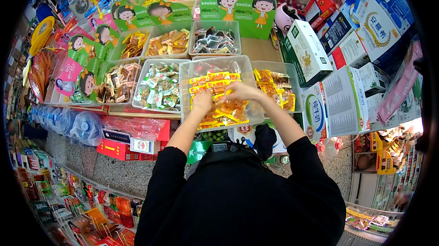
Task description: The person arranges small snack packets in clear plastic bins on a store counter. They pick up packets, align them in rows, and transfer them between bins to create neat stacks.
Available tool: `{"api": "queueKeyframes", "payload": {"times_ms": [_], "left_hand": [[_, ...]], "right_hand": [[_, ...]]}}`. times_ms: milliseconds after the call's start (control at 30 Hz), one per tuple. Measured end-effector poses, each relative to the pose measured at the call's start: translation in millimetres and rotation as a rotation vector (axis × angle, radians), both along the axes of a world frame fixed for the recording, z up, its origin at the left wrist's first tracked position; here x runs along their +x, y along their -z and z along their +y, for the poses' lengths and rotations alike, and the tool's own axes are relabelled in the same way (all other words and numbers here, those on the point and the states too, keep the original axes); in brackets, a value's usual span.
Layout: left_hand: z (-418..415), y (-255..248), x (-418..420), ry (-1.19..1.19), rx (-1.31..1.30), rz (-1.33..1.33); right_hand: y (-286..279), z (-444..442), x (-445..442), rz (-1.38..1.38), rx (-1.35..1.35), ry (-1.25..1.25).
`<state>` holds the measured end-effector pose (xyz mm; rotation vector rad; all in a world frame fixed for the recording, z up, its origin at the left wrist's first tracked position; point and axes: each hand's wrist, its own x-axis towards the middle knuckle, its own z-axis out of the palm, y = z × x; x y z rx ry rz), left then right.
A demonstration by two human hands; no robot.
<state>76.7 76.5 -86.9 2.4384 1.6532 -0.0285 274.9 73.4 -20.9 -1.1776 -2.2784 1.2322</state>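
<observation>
Before me a clear plastic bin [255, 112] holds yellow-and-orange snack packets [219, 108] laid in rows. Over the left part of these packets is my left hand [203, 101], its fingertips down among them; whether it grips one is hidden. My right hand [241, 91] reaches in from the right, fingers bent down at the packets near the middle; a small yellow piece shows by its fingertips, but its hold is unclear. The bin overlaps a neighbouring bin of similar yellow packets [287, 100] on the right. Left of it stands a bin of green-and-white wrapped snacks [159, 86].
Behind are bins of black-and-white packets [215, 42] and orange packets [169, 42], with green cartoon display cards [257, 12]. Milk cartons [344, 102] stand at the right. Red boxes [120, 150] and bagged water bottles [85, 127] lie lower left.
</observation>
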Motion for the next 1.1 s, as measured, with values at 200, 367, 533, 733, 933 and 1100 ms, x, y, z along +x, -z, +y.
{"api": "queueKeyframes", "payload": {"times_ms": [200,367,533,733,933,1100], "left_hand": [[7.6,-1.8,-12.6,0.067,-0.073,-0.003],[17.8,25.5,-24.5,0.098,-0.039,-0.104],[8.7,1.5,-15.8,0.094,-0.097,-0.138],[-13.8,-26.2,-19.2,0.056,-0.095,-0.190],[-44.2,-47.1,2.7,0.109,-0.107,-0.277],[-68.2,-63.3,26.1,0.201,-0.007,-0.416]], "right_hand": [[41.3,-19.7,-66.9,-0.416,0.109,-0.121],[59.8,-22.4,-60.3,-0.368,0.278,0.037],[19.0,-35.9,-31.2,-0.441,0.254,0.036],[14.2,-23.3,71.6,0.286,0.219,0.848],[89.4,-14.7,180.2,-0.292,0.314,1.113],[126.6,8.8,148.3,-0.499,0.135,1.022]]}}
